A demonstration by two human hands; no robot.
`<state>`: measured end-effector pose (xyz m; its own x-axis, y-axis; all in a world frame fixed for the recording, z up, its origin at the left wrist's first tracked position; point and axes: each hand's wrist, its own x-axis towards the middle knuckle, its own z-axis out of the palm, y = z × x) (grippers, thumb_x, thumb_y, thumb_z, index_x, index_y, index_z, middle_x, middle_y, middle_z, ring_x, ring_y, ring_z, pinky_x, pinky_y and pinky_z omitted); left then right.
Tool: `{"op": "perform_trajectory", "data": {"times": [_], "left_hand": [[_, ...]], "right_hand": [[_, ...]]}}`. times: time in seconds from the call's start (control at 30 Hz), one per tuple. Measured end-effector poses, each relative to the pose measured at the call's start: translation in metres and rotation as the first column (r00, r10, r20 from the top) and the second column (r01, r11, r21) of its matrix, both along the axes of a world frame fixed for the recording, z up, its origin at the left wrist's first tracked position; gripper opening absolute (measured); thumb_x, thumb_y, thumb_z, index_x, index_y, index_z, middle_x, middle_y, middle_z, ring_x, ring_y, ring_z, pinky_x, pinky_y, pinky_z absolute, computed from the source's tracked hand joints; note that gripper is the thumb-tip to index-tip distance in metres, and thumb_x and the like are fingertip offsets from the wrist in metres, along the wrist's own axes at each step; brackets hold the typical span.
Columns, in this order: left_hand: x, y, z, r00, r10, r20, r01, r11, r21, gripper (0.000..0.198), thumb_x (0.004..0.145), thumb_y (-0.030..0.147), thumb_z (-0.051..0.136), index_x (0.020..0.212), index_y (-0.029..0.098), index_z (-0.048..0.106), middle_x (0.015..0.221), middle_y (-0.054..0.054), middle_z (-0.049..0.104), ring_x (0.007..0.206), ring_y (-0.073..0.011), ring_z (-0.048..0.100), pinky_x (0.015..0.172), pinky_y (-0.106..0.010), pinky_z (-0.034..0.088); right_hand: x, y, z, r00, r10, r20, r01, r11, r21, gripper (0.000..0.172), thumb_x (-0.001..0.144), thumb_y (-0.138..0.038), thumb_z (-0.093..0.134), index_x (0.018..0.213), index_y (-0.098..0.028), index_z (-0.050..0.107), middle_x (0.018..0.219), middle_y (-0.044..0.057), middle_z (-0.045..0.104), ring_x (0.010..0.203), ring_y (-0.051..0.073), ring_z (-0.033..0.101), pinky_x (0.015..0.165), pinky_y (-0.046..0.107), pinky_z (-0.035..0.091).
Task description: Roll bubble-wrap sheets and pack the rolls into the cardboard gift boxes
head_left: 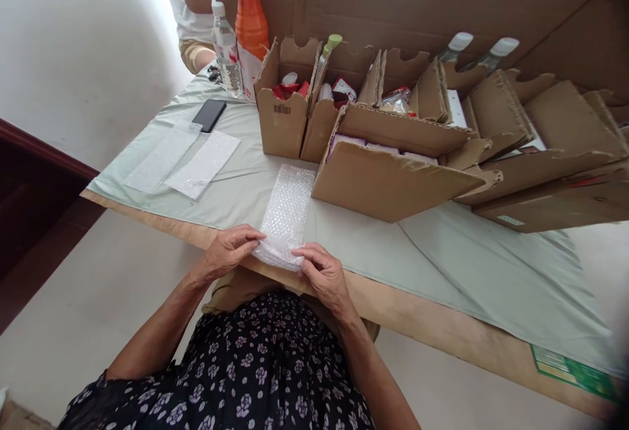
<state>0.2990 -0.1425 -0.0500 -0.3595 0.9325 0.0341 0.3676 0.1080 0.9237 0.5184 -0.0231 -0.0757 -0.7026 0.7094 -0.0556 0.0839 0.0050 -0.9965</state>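
Observation:
A clear bubble wrap bag [287,204] lies lengthwise on the cloth in front of me, its near end at the table's front edge. My left hand [233,246] pinches the left corner of that near end between thumb and fingers. On the opposite corner, my right hand [324,273] grips the plastic in the same way. The near end looks bunched or folded over between the hands. Whether anything is inside the bag I cannot tell.
Two flat bubble wrap pieces [204,164] and a black phone [209,115] lie to the left. Behind them stand a water bottle [227,53] and an orange bottle [251,20]. Open cardboard boxes [393,184] line the back and right. Another person [194,10] is at the far left.

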Motion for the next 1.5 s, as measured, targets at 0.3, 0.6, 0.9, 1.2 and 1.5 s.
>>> {"op": "perform_trajectory", "data": {"times": [0.3,0.6,0.9,1.2,1.5], "left_hand": [[-0.005,-0.005,0.000,0.990,0.020,0.142,-0.014,0.999,-0.042,0.024,0.089,0.031,0.065,0.106,0.019,0.078,0.103,-0.009,0.075,0.090,-0.0186,0.068,0.076,-0.027,0.054],[-0.004,0.000,0.000,0.985,0.082,0.151,-0.054,0.982,-0.180,0.024,0.081,0.033,0.068,0.095,0.018,0.078,0.088,-0.005,0.079,0.078,-0.0184,0.069,0.069,-0.026,0.054],[-0.008,0.004,-0.004,0.989,-0.009,0.144,0.050,0.957,-0.285,0.022,0.080,0.033,0.062,0.087,0.018,0.078,0.081,-0.003,0.076,0.072,-0.0172,0.065,0.064,-0.025,0.048],[-0.013,-0.004,-0.002,0.950,-0.034,0.309,0.120,0.958,-0.262,0.031,0.080,0.032,0.068,0.107,0.018,0.075,0.090,-0.004,0.074,0.079,-0.0167,0.065,0.069,-0.026,0.051],[-0.010,0.001,-0.001,0.970,-0.076,0.230,0.151,0.932,-0.329,0.025,0.081,0.031,0.061,0.093,0.017,0.077,0.092,-0.003,0.076,0.083,-0.0167,0.065,0.074,-0.025,0.049]], "right_hand": [[-0.008,0.004,0.000,0.999,0.050,-0.006,-0.049,0.995,0.086,0.026,0.092,-0.036,0.060,0.083,-0.021,0.080,0.086,0.006,0.074,0.083,0.019,0.068,0.078,0.030,0.055],[-0.015,0.008,-0.006,0.996,0.019,0.089,-0.014,0.999,-0.053,0.032,0.083,-0.030,0.057,0.108,-0.018,0.073,0.066,-0.003,0.060,0.056,0.012,0.055,0.057,0.024,0.046],[-0.009,0.015,0.002,0.953,0.110,0.283,-0.151,0.980,0.128,0.034,0.083,-0.024,0.049,0.106,-0.018,0.074,0.062,-0.003,0.060,0.060,0.015,0.057,0.062,0.026,0.044],[-0.011,0.016,0.004,0.954,0.119,0.275,-0.161,0.978,0.133,0.031,0.082,-0.020,0.049,0.095,-0.020,0.077,0.074,0.001,0.071,0.072,0.018,0.064,0.065,0.026,0.045],[-0.010,0.016,0.013,0.926,0.159,0.342,-0.212,0.970,0.122,0.031,0.083,-0.021,0.047,0.095,-0.019,0.076,0.071,0.001,0.069,0.075,0.018,0.065,0.067,0.026,0.045]]}}
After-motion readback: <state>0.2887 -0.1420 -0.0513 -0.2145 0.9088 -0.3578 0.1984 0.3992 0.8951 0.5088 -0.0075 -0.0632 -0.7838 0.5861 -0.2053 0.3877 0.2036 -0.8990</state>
